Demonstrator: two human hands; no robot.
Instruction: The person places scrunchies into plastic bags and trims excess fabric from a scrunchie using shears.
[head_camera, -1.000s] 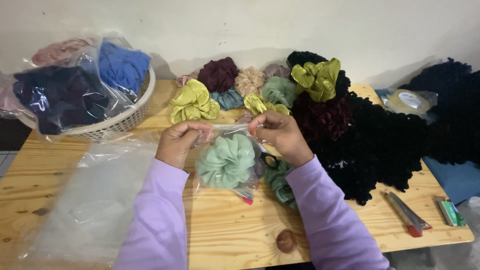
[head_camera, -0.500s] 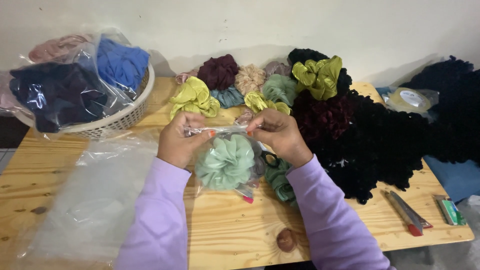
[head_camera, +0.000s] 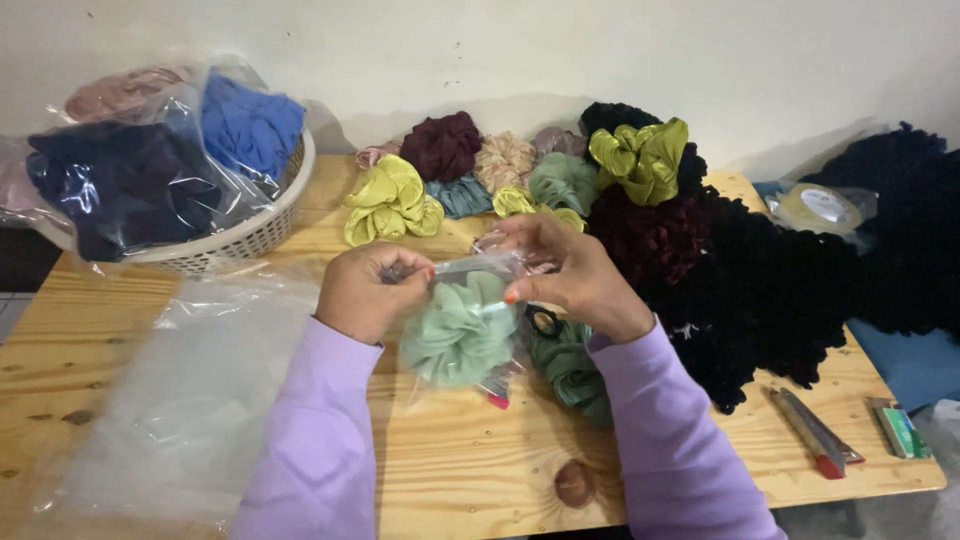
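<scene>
Head view: left hand (head_camera: 365, 290) and right hand (head_camera: 560, 275) each grip the top edge of a thin, slippery clear bag (head_camera: 480, 268) holding a soft, light green scrunchie (head_camera: 458, 335).

White plastic basket (head_camera: 262, 232) of bagged fabric at left, pile of clear plastic bags (head_camera: 180, 400) on wooden table (head_camera: 450, 480), lime satin scrunchie (head_camera: 388, 200), maroon scrunchie (head_camera: 441, 146), black scrunchie heap (head_camera: 770, 290), tape roll (head_camera: 820, 208), red-tipped cutter (head_camera: 812, 432)

My pale green scrunchie (head_camera: 458, 335) sits bunched inside a clear plastic bag (head_camera: 487, 268), held upright just above the table's near middle.
</scene>
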